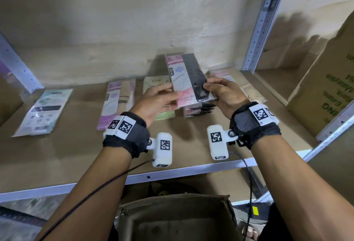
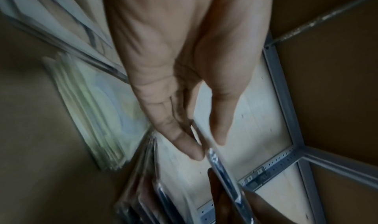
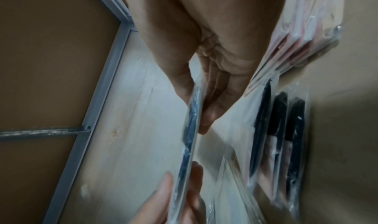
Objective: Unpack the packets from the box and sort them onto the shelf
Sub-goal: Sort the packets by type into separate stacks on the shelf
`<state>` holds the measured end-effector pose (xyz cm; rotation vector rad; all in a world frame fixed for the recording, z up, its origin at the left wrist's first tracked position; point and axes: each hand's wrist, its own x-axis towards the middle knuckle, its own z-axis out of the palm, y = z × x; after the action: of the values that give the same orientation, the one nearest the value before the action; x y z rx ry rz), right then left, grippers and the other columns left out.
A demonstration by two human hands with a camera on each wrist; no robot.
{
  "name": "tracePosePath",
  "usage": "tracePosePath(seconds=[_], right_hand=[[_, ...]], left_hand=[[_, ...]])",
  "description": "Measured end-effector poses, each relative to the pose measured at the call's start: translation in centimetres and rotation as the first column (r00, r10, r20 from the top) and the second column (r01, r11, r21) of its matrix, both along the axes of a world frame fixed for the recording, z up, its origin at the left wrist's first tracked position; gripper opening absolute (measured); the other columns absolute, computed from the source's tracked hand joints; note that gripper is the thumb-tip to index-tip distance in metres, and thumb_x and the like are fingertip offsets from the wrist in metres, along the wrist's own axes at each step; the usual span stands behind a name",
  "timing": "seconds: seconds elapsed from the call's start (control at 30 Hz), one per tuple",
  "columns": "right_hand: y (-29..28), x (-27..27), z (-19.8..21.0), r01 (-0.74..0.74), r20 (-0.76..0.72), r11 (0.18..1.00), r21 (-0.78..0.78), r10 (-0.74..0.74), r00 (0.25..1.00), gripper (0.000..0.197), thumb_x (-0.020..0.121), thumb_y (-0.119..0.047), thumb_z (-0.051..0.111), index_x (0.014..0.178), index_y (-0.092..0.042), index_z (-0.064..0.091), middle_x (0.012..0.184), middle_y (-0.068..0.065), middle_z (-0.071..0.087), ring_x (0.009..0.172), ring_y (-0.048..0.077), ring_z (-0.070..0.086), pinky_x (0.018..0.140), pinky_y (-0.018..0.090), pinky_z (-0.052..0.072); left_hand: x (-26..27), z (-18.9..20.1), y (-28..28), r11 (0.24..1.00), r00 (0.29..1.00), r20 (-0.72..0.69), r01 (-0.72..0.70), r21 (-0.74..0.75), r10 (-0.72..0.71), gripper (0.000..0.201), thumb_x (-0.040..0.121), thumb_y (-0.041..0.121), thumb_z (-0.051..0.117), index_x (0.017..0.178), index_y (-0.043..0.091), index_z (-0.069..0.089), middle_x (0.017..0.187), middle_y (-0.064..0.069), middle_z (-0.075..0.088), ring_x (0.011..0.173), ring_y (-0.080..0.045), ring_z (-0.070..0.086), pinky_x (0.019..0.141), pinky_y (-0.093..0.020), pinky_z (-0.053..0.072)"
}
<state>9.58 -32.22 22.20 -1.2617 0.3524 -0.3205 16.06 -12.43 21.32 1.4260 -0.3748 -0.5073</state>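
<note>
A pink-and-black packet is held tilted above the shelf board by both hands. My left hand pinches its left edge and my right hand pinches its right edge. Seen edge-on in the left wrist view, the packet sits between thumb and fingers of the left hand. The right wrist view shows the same packet pinched by the right hand. Directly below lies a stack of matching pink-and-black packets. The open cardboard box stands below the shelf, near my body.
Other packets lie in a row on the shelf: a teal-and-white one far left, a purple one, a green stack, and a beige-pink one on the right. A metal upright and a large carton bound the right side.
</note>
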Motion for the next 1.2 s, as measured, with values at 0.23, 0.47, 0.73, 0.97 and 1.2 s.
tracePosePath(seconds=[0.23,0.47,0.73,0.97,1.2], right_hand=[[-2.0,0.9,0.0,0.007,-0.188,0.872,-0.489,-0.114,0.976,0.042,0.082,-0.006,0.072,0.124,-0.007,0.064,0.114,0.011,0.07,0.102,0.029,0.069,0.093,0.046,0.055],[-2.1,0.9,-0.2,-0.054,-0.268,0.694,-0.718,-0.204,0.942,0.042,0.079,-0.017,0.077,0.119,-0.013,0.068,0.112,0.004,0.071,0.102,0.02,0.067,0.095,0.035,0.055],[-1.9,0.9,-0.5,-0.085,-0.289,0.61,-0.788,-0.244,0.926,0.031,0.079,-0.014,0.077,0.11,-0.011,0.073,0.111,0.008,0.071,0.103,0.021,0.065,0.093,0.029,0.053],[-1.7,0.9,-0.4,-0.114,-0.307,0.588,-0.801,-0.24,0.921,0.035,0.079,-0.013,0.077,0.113,-0.009,0.071,0.112,0.009,0.07,0.103,0.021,0.064,0.09,0.026,0.052],[0.1,0.4,0.8,0.003,-0.143,0.462,-0.887,-0.28,0.949,0.042,0.081,-0.015,0.073,0.122,-0.019,0.064,0.13,0.006,0.058,0.121,0.022,0.053,0.107,0.035,0.044]], left_hand=[[1.0,-0.3,-2.9,0.984,0.984,0.136,-0.132,0.12,0.115,0.043,0.085,-0.006,0.071,0.127,-0.004,0.061,0.098,-0.009,0.074,0.075,-0.01,0.074,0.064,-0.018,0.058],[2.1,-1.7,-4.1,0.939,0.97,0.168,-0.218,0.264,0.178,0.053,0.076,0.001,0.083,0.123,-0.01,0.062,0.112,-0.018,0.072,0.086,-0.025,0.075,0.078,-0.034,0.063],[2.6,-2.4,-4.8,0.909,0.973,0.17,-0.21,0.36,0.157,0.057,0.066,0.009,0.091,0.116,-0.006,0.066,0.104,-0.014,0.075,0.078,-0.022,0.077,0.078,-0.039,0.063],[2.5,-2.1,-4.4,0.899,0.973,0.202,-0.187,0.397,0.113,0.061,0.071,0.022,0.089,0.122,-0.002,0.065,0.109,-0.013,0.073,0.083,-0.023,0.076,0.085,-0.04,0.061],[3.0,-0.8,-0.3,0.854,0.922,0.307,-0.349,0.386,0.238,0.028,0.087,0.035,0.074,0.086,0.007,0.07,0.083,-0.005,0.07,0.071,-0.022,0.069,0.08,-0.04,0.061]])
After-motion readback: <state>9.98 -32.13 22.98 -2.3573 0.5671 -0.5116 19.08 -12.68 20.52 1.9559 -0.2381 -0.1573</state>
